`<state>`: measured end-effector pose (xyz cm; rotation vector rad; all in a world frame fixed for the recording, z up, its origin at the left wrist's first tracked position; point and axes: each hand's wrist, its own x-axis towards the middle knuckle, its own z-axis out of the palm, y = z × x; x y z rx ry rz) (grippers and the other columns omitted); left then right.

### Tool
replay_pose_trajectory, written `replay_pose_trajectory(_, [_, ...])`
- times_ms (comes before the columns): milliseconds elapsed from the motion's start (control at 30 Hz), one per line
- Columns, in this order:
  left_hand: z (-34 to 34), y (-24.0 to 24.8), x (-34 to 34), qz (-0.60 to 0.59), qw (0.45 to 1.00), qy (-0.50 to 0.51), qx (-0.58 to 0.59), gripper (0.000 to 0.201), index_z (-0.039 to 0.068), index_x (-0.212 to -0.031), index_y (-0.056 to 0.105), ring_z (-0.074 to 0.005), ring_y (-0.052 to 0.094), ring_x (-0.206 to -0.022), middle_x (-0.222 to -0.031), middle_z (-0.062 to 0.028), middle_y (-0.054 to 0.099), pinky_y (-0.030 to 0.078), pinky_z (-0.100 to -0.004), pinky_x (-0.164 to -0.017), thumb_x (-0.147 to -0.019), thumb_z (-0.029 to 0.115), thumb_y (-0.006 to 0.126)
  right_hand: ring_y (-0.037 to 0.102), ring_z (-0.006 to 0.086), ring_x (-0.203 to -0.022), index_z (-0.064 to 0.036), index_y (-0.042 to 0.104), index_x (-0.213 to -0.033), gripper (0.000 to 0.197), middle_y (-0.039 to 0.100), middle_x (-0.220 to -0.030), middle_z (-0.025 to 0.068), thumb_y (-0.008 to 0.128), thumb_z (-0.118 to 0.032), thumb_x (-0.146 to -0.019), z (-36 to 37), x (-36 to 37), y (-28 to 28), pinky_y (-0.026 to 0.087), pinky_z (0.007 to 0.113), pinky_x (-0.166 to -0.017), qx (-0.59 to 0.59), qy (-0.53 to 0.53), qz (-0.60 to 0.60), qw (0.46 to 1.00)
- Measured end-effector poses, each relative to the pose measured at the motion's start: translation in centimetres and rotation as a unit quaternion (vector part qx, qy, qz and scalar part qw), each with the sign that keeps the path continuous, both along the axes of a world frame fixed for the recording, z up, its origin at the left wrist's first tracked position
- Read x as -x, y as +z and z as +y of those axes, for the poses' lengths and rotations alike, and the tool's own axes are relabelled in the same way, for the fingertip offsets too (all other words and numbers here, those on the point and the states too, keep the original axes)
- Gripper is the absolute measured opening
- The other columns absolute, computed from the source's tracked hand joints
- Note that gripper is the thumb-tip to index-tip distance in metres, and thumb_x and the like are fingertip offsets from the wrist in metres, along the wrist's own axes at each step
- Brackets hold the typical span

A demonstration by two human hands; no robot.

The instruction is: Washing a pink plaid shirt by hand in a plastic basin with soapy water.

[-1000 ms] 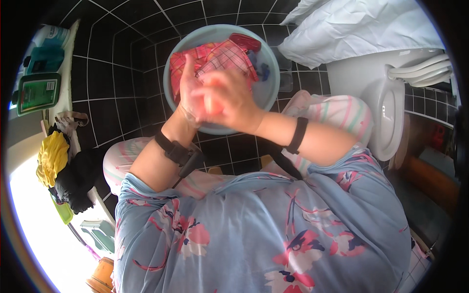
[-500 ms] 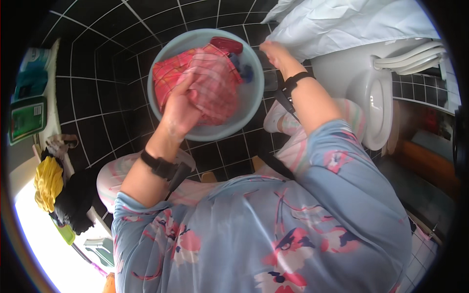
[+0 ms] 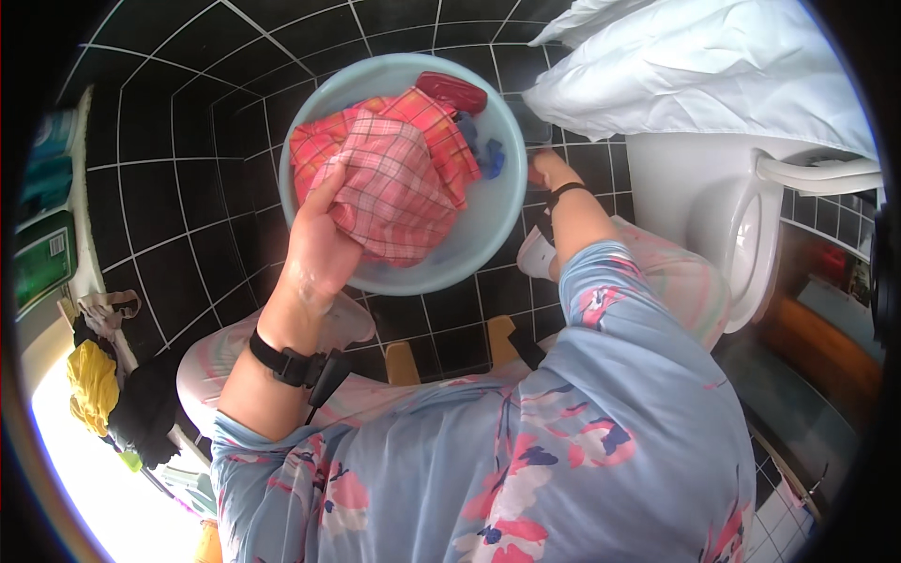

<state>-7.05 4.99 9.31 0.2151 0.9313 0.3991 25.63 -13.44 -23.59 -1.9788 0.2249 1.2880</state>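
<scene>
A light blue basin (image 3: 497,220) stands on the dark tiled floor with wet laundry in it. My left hand (image 3: 319,246) is closed on a pink plaid cloth (image 3: 399,188), its thumb on top and its fingers hidden by the fabric. Under and behind that lies brighter red-orange plaid fabric (image 3: 441,127). A red oval object (image 3: 451,92) rests against the basin's far rim, beside a crumpled dark blue item (image 3: 490,158). Just outside the right rim, my right hand (image 3: 549,171) is low by a clear container (image 3: 535,127); its fingers are mostly hidden.
A white toilet (image 3: 741,235) is at the right, with a white curtain (image 3: 694,84) hanging above it. Two tan stool legs (image 3: 404,364) show between my knees. Bottles (image 3: 45,258) and hanging cloths, one yellow (image 3: 92,389), line the left side.
My right hand has come down and back from near the curtain to beside the basin's right rim. My left hand stays on the plaid cloth. The view has shifted slightly.
</scene>
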Motion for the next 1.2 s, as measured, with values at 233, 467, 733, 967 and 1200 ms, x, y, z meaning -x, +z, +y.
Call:
replay_pose_trajectory(233, [-0.2, 0.6, -2.9, -0.096, 0.994, -0.039, 0.018, 0.042, 0.004, -0.133, 0.051, -0.0299, 0.050, -0.128, -0.138, -0.0140, 0.054, 0.033, -0.0463, -0.113, -0.102, 0.031, 0.046, 0.062, 0.0254, -0.108, -0.0020, 0.062, -0.118, 0.034, 0.066, -0.113, 0.0126, 0.063, -0.019, -0.088, 0.3, -11.7, 9.2, 0.046, 0.038, -0.091, -0.007, 0.083, -0.330, 0.940])
replay_pose_trajectory(467, [-0.6, 4.5, -2.7, -0.198, 0.980, 0.004, 0.003, 0.047, -0.005, -0.134, 0.046, -0.0320, 0.049, -0.128, -0.137, -0.0185, 0.052, 0.033, -0.0460, -0.113, -0.104, 0.030, 0.035, 0.064, 0.0148, -0.100, -0.0094, 0.060, -0.116, 0.040, 0.067, -0.107, 0.0060, 0.072, -0.033, -0.086, 11.6, 1.4, 31.3, 0.048, 0.031, -0.090, -0.295, 0.284, -0.089, 0.908])
replay_pose_trajectory(733, [-0.9, 6.2, -2.8, -0.205, 0.973, 0.101, 0.028, 0.039, -0.012, -0.129, 0.045, -0.0316, 0.053, -0.124, -0.132, -0.0223, 0.053, 0.044, -0.0382, -0.107, -0.104, 0.015, 0.032, 0.051, 0.0336, -0.126, -0.0100, 0.013, -0.154, 0.135, 0.044, -0.140, 0.0262, 0.092, -0.047, -0.051, 7.2, 13.9, 43.1, 0.044, 0.039, -0.102, -0.171, 0.663, -0.212, 0.697])
replay_pose_trajectory(967, [-1.1, 10.0, -1.5, -0.246, 0.958, 0.132, 0.070, 0.038, -0.013, -0.122, 0.046, -0.0326, 0.054, -0.119, -0.126, -0.0237, 0.054, 0.042, -0.0388, -0.109, -0.105, 0.018, 0.031, 0.039, 0.0463, -0.133, -0.0018, 0.016, -0.151, 0.134, 0.033, -0.144, 0.0348, 0.086, -0.060, -0.054, 4.7, 17.9, 37.7, 0.036, 0.044, -0.111, -0.145, 0.594, -0.336, 0.716])
replay_pose_trajectory(1200, [-1.5, 11.6, -1.0, -0.133, 0.989, 0.041, -0.058, 0.040, -0.011, -0.122, 0.046, -0.0366, 0.051, -0.122, -0.128, -0.0268, 0.052, 0.034, -0.0484, -0.112, -0.105, 0.022, 0.030, 0.068, 0.0281, -0.085, -0.0002, 0.067, -0.102, 0.036, 0.069, -0.086, 0.0202, 0.064, -0.032, -0.086, 6.0, 15.8, 36.0, 0.052, 0.038, -0.079, -0.287, 0.469, -0.315, 0.774])
